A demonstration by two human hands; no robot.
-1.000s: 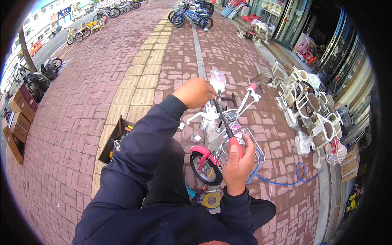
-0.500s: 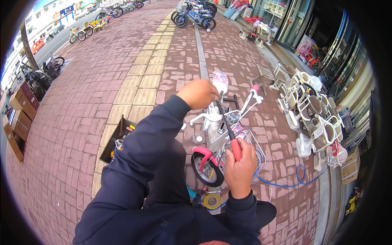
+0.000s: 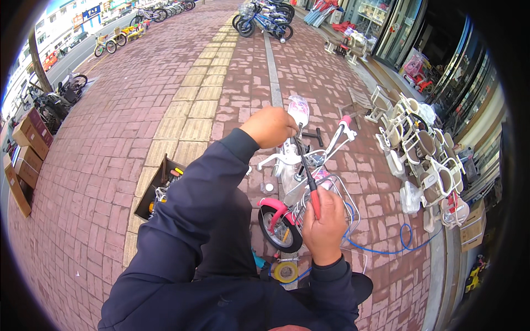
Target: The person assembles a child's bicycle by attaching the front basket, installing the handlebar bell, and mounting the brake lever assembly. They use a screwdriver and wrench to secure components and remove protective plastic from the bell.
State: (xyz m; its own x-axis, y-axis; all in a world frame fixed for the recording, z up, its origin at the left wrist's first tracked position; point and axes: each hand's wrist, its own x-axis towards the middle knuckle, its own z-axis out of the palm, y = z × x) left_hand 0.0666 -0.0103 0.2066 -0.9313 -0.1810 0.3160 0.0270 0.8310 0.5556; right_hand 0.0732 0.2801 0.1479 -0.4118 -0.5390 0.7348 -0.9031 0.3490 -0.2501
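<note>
A white and pink child's bicycle stands in front of me, its pink front fender over a black tire. My right hand is wrapped round the red handle of a tool with a long dark shaft. That shaft slants up and away across the handlebar area to my left hand. My left hand is closed at the far end of the shaft, beside the white handlebar parts. What its fingers pinch is hidden. Just beyond them is a plastic-wrapped white and pink piece.
An open toolbox sits left of my arm. A blue hose runs right across the paving; a yellow tape roll lies near my knees. White child seats are piled at right. Cartons stand far left, bicycles ahead.
My right hand and the tool's red handle have turned slightly, so less of the handle shows. My left hand stays nearly in place.
</note>
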